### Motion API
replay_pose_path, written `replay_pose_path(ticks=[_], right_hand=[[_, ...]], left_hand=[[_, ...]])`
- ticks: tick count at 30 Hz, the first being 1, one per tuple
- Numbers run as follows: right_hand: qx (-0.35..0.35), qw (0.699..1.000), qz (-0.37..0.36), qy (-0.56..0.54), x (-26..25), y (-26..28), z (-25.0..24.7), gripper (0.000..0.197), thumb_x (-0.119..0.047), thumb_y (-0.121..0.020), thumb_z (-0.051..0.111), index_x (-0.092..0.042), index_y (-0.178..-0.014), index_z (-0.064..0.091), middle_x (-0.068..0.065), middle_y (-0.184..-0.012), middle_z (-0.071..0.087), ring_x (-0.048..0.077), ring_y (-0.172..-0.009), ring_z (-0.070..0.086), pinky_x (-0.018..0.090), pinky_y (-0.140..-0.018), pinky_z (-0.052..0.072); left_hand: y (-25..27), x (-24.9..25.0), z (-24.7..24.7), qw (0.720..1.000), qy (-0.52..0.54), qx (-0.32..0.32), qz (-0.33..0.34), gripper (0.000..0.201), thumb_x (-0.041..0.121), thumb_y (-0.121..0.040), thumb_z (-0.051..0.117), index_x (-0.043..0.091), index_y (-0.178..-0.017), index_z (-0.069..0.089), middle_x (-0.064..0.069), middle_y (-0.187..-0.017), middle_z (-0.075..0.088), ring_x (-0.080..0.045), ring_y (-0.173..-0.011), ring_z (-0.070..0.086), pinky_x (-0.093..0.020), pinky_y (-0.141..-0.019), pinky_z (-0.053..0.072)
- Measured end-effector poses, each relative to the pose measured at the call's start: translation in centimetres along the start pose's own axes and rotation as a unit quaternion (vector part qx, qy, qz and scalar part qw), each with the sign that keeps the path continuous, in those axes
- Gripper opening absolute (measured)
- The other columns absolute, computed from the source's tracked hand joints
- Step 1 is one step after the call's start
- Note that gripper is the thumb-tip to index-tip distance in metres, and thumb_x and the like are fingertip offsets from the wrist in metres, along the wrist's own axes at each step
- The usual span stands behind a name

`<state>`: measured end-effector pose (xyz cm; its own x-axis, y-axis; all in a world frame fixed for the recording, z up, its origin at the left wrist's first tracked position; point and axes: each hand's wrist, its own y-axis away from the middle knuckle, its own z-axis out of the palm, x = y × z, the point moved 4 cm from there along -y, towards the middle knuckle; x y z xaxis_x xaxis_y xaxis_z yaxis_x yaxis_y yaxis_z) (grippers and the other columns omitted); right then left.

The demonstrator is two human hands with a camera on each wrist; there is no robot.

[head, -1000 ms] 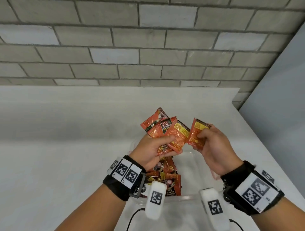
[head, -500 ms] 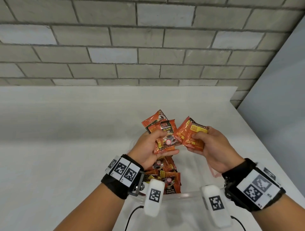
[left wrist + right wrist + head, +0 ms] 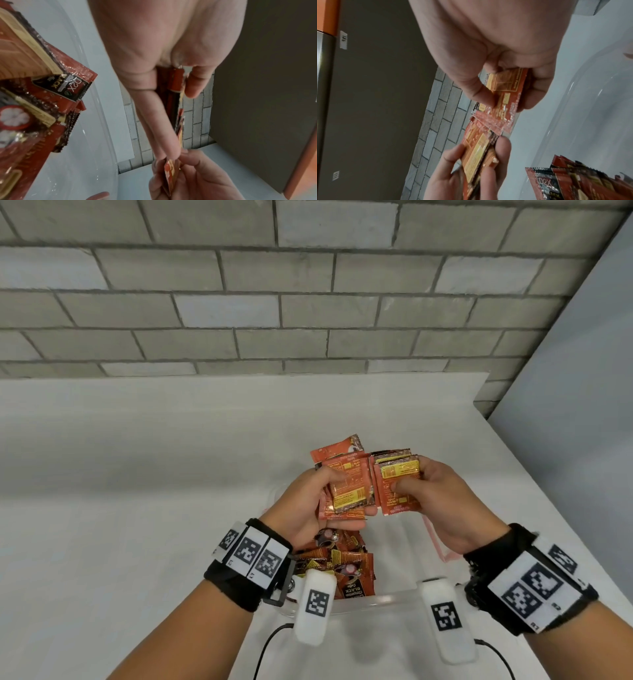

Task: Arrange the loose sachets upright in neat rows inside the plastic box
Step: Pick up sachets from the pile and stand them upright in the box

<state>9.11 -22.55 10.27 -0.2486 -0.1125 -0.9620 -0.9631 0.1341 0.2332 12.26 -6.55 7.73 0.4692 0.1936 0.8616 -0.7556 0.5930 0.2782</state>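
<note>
— What is held in each grip?

— A small fan of orange sachets [image 3: 346, 487] is pinched in the left hand [image 3: 308, 508], thumb on top, fingers beneath. A second stack of sachets [image 3: 397, 484] is clasped edge-on by the right hand [image 3: 435, 508]. The two bundles are held side by side, almost touching, above the plastic box [image 3: 387, 601].

— And the rest?

— More loose sachets [image 3: 342, 570] are seen lying jumbled in the box's left part, below the left wrist. The box is set at the near edge of the white table [image 3: 137, 508].
</note>
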Motion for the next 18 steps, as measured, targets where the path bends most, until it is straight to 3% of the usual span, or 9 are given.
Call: replay_pose_path(ticks=[3,6,9,11,14,18], right_hand=[[-0.002,1.0,0.009,-0.015,-0.2,-0.1,-0.4,0.028,0.004,-0.089,0.049,-0.014,-0.106,0.062,0.006,-0.096,0.072,0.019,-0.086,0.067,0.03,-0.071,0.053],[-0.011,1.0,0.017,-0.016,-0.3,-0.2,-0.2,0.027,0.004,-0.089,0.05,-0.012,-0.108,0.06,0.009,-0.099,0.071,0.022,-0.089,0.067,0.032,-0.072,0.055],[-0.015,0.999,0.029,-0.005,0.1,-0.3,0.2,0.027,0.002,-0.088,0.055,-0.011,-0.112,0.059,0.01,-0.102,0.071,0.025,-0.093,0.068,0.035,-0.077,0.057],[-0.015,0.999,0.031,-0.003,0.3,-0.4,0.1,0.027,-0.001,-0.088,0.057,-0.012,-0.112,0.059,0.009,-0.102,0.071,0.025,-0.091,0.068,0.033,-0.073,0.056],[-0.016,1.0,0.023,-0.005,0.3,-0.6,-0.3,0.027,-0.002,-0.09,0.055,-0.014,-0.113,0.06,0.008,-0.102,0.071,0.022,-0.088,0.066,0.03,-0.067,0.051],[-0.011,1.0,-0.003,-0.01,-0.4,-0.5,-1.0,0.028,0.002,-0.09,0.049,-0.014,-0.109,0.061,0.006,-0.094,0.071,0.015,-0.075,0.063,0.024,-0.058,0.047]], left_hand=[[0.2,0.1,-0.2,1.0,-0.014,-0.003,0.005,0.019,0.012,-0.099,0.044,0.013,-0.112,0.058,-0.019,-0.103,0.071,-0.036,-0.09,0.069,-0.042,-0.068,0.056],[0.2,0.0,-0.2,0.998,-0.059,0.008,0.028,0.017,0.009,-0.093,0.055,0.017,-0.107,0.062,-0.01,-0.1,0.073,-0.025,-0.086,0.071,-0.035,-0.062,0.059],[0.0,-0.1,-0.2,0.997,-0.061,0.024,0.034,0.019,0.011,-0.092,0.058,0.021,-0.108,0.063,-0.005,-0.105,0.072,-0.023,-0.089,0.071,-0.031,-0.061,0.06],[0.0,0.0,-0.1,0.999,-0.036,0.026,0.019,0.014,0.017,-0.095,0.054,0.021,-0.104,0.063,-0.004,-0.097,0.074,-0.023,-0.084,0.072,-0.033,-0.061,0.06],[0.0,0.1,-0.3,0.999,0.03,0.028,-0.014,0.021,0.022,-0.099,0.041,0.016,-0.104,0.061,-0.013,-0.095,0.072,-0.03,-0.081,0.069,-0.039,-0.06,0.058],[0.0,0.1,-0.4,1.0,0.01,-0.003,-0.017,0.028,0.019,-0.102,0.033,0.008,-0.113,0.056,-0.022,-0.096,0.069,-0.032,-0.076,0.069,-0.032,-0.053,0.058]])
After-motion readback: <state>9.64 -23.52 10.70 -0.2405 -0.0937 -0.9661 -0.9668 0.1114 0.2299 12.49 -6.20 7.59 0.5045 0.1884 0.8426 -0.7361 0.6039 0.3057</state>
